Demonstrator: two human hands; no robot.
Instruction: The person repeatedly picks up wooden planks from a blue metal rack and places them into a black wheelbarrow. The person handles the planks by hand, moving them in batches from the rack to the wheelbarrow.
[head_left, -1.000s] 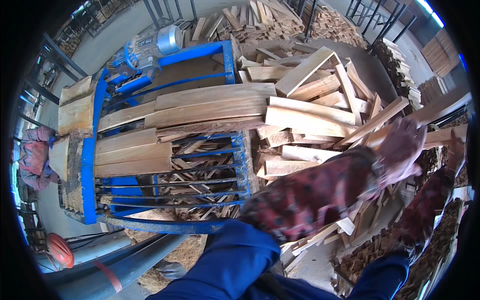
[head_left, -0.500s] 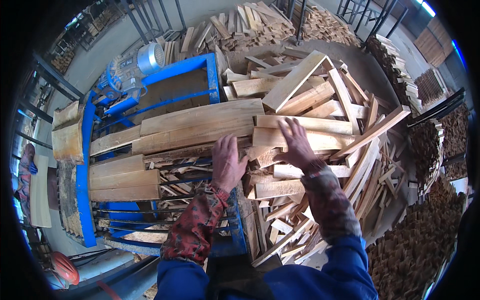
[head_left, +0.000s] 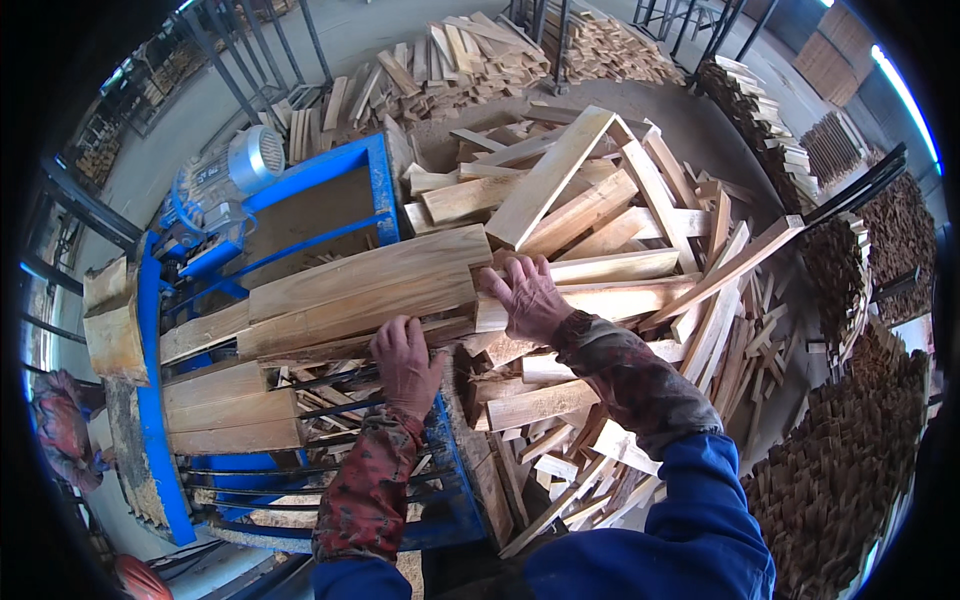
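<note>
Two long pale boards [head_left: 360, 275] lie side by side across a blue metal frame [head_left: 385, 190]. A narrow, rough-edged wooden strip [head_left: 330, 348] lies along their near side. My left hand [head_left: 408, 368] rests at this strip's right part, fingers slightly bent and thumb apart, without a visible grip. My right hand [head_left: 532, 297] is curled at the right end of the long boards, over the left end of a squared board [head_left: 620, 297] on the pile; its fingertips are partly hidden. Shorter boards [head_left: 230, 405] lie on the frame's left part.
A heap of loose offcuts [head_left: 600, 440] fills the right of the frame. An electric motor [head_left: 225, 180] sits at its far left. Dark bars [head_left: 330, 490] run along the near side. Another person [head_left: 65, 425] is at the far left. Stacked wood [head_left: 840, 450] stands at right.
The view has shifted, so the scene sits lower and further left. My right hand has moved left to the long boards' end, its fingers now curled. My left hand stays by the strip.
</note>
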